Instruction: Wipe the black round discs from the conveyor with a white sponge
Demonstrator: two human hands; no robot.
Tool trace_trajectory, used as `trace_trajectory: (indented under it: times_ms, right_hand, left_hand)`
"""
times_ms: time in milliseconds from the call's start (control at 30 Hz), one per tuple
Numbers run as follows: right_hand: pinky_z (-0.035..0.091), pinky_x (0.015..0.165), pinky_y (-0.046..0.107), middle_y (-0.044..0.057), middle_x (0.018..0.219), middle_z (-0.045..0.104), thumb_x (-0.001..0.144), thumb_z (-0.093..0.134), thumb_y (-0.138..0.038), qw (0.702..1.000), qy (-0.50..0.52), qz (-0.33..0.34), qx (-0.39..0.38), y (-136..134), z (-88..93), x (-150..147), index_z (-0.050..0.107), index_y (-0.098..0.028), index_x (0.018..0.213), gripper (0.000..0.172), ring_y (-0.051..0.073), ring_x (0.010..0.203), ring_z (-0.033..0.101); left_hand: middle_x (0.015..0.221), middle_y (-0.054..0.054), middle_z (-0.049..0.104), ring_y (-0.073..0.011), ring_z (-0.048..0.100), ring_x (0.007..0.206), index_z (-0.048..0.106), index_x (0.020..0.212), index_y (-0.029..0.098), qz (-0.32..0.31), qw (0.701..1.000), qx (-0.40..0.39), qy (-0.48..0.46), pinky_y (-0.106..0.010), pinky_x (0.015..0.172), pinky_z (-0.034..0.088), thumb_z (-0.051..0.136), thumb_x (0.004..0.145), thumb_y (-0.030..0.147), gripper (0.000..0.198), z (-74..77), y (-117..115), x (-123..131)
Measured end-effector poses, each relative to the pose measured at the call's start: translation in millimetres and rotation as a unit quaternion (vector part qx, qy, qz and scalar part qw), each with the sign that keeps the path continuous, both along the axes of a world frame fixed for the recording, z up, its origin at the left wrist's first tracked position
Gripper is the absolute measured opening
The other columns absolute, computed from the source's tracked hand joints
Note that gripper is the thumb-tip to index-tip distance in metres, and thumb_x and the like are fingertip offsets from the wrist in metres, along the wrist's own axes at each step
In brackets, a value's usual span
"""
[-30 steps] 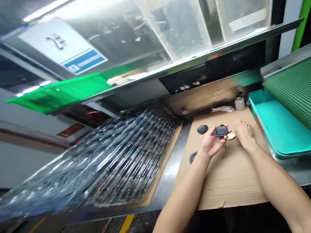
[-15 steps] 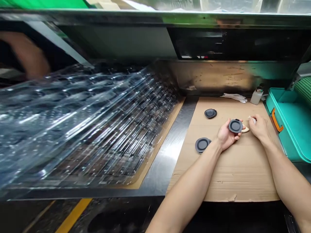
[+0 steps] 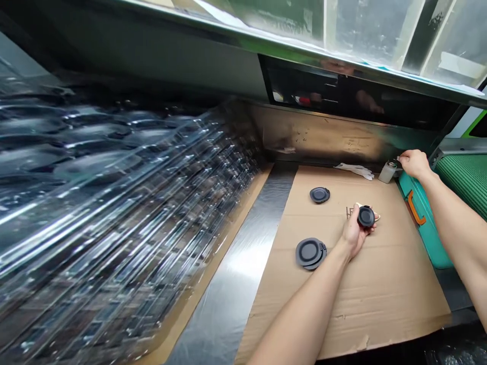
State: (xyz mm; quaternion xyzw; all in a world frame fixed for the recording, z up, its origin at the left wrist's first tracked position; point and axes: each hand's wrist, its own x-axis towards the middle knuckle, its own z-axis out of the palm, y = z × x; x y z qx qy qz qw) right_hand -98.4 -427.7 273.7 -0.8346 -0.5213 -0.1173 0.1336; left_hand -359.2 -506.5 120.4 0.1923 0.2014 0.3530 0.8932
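My left hand (image 3: 355, 234) is closed around a dark round lid-like plastic part (image 3: 366, 216), its recessed face turned up, above the cardboard sheet (image 3: 384, 289). The edges of a cream-coloured flat piece (image 3: 376, 217) show behind that part; most of it is hidden. Stretched out to the back right, my right hand (image 3: 414, 163) is pinched just beyond a small whitish bottle (image 3: 387, 172). Whatever lies between those fingertips is too small to make out. Left of my left hand, similar dark round parts (image 3: 310, 253) lie on the cardboard, with another dark part (image 3: 319, 194) farther back.
Clear moulded plastic trays (image 3: 171, 218) fill the left side. A white glove (image 3: 355, 170) lies along the back edge. At the right stands a teal bin (image 3: 437, 243) with an orange handle (image 3: 416, 208), beside a green belt (image 3: 466, 175). A metal ledge (image 3: 228, 38) hangs overhead.
My right hand has moved from beside my left hand to the back right, past the bottle. My left hand still holds the dark part. The view has tilted and turned.
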Motion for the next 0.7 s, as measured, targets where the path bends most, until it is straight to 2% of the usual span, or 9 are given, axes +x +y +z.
trace_trajectory:
  times_ms: [100, 267, 433, 700]
  right_hand:
    - [0.052, 0.09, 0.039, 0.014, 0.117, 0.074, 0.093, 0.057, -0.034, 0.997, -0.035, 0.015, -0.069, 21.6, 3.3, 14.0, 0.079, -0.023, 0.116, 0.034, 0.031, 0.11, 0.067]
    - [0.052, 0.085, 0.037, 0.015, 0.115, 0.075, 0.091, 0.058, -0.03, 0.985, -0.097, 0.021, -0.143, 42.8, -1.0, 16.6, 0.08, -0.023, 0.115, 0.033, 0.029, 0.104, 0.068]
    - [0.052, 0.083, 0.036, 0.015, 0.11, 0.076, 0.089, 0.057, -0.03, 0.974, -0.142, 0.03, -0.174, 48.0, -1.6, 15.7, 0.081, -0.022, 0.11, 0.033, 0.028, 0.102, 0.068]
    - [0.049, 0.079, 0.033, 0.011, 0.113, 0.077, 0.089, 0.057, -0.029, 0.966, -0.161, 0.038, -0.2, 46.8, 5.2, 12.5, 0.08, -0.023, 0.108, 0.031, 0.026, 0.101, 0.068]
  left_hand:
    - [0.089, -0.011, 0.074, -0.0145, 0.065, 0.063, 0.063, 0.115, 0.013, 0.017, 1.0, -0.016, -0.008, -0.026, 0.065, 0.051, 0.037, 0.107, 0.055, 0.05, -0.1, 2.2, 0.9]
    - [0.09, -0.013, 0.074, -0.0161, 0.067, 0.066, 0.065, 0.112, 0.012, 0.016, 1.0, -0.017, -0.009, -0.028, 0.067, 0.053, 0.042, 0.105, 0.059, 0.052, -2.1, 4.7, 0.5]
    - [0.089, -0.012, 0.075, -0.0161, 0.068, 0.067, 0.067, 0.108, 0.013, 0.018, 1.0, -0.003, -0.01, -0.027, 0.067, 0.053, 0.049, 0.101, 0.061, 0.052, -3.0, 4.5, 0.6]
    - [0.09, -0.012, 0.075, -0.0148, 0.067, 0.068, 0.066, 0.111, 0.012, 0.02, 1.0, 0.001, -0.003, -0.026, 0.067, 0.054, 0.046, 0.104, 0.057, 0.05, -2.7, 4.3, 0.2]
